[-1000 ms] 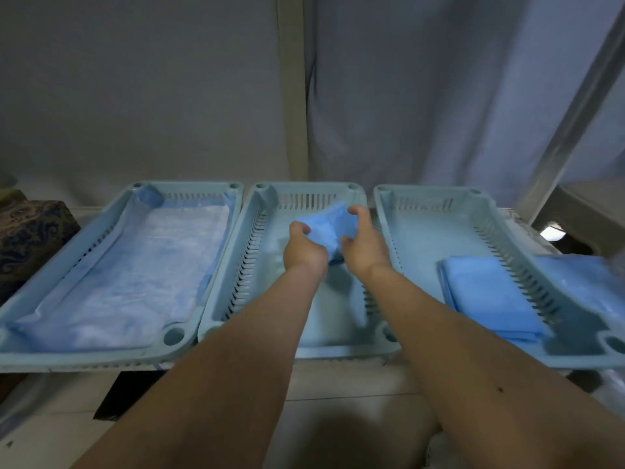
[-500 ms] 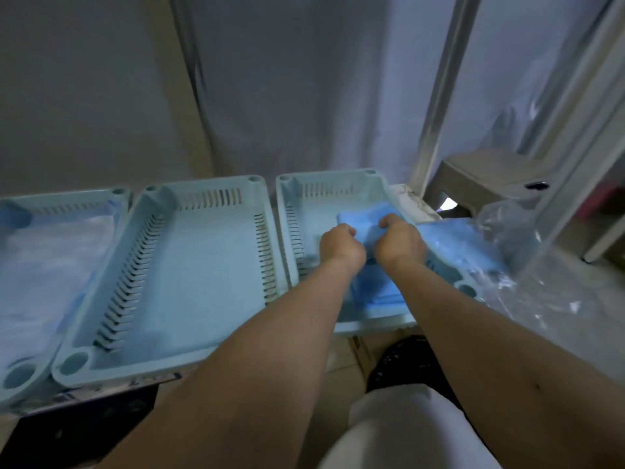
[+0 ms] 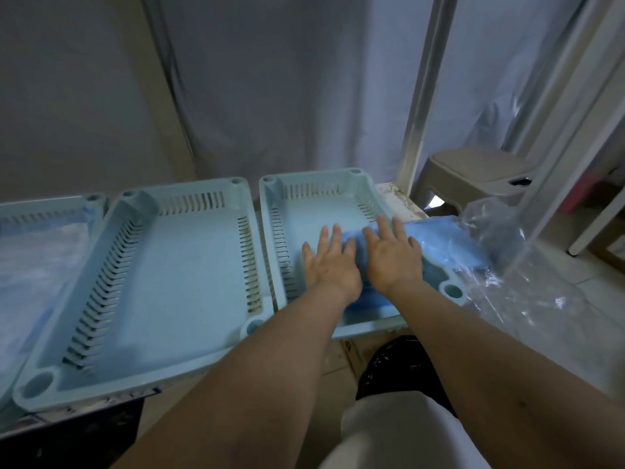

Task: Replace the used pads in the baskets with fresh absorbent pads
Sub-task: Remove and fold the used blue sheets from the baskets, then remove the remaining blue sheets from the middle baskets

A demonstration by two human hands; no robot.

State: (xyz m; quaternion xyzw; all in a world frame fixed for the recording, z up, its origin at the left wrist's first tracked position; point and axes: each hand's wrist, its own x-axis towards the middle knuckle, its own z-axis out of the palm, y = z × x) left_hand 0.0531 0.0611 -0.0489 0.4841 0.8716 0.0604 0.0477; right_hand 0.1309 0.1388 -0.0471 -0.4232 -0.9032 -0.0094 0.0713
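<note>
Three pale blue slotted baskets stand in a row. The right basket [image 3: 314, 184] holds a folded blue pad [image 3: 358, 247] between and under my hands. My left hand [image 3: 329, 262] lies flat with fingers spread over the basket floor and the pad's left edge. Beside it, my right hand [image 3: 392, 255] presses flat on the pad. More blue pads [image 3: 439, 238] lie over this basket's right rim, inside a clear plastic bag. The middle basket [image 3: 189, 265] has a bare floor. In the left basket [image 3: 91, 201] a whitish-blue pad [image 3: 30, 258] lies spread out.
A clear plastic bag [image 3: 507, 265] spills over the table's right side. A beige plastic stool [image 3: 480, 170] stands behind it, next to a white metal post [image 3: 419, 106]. A curtain hangs behind the baskets. A black bin bag [image 3: 392, 363] sits below the table edge.
My view has swung right from the middle basket to the right one. Both hands carried the bunched blue pad there, then let go and now lie flat on it.
</note>
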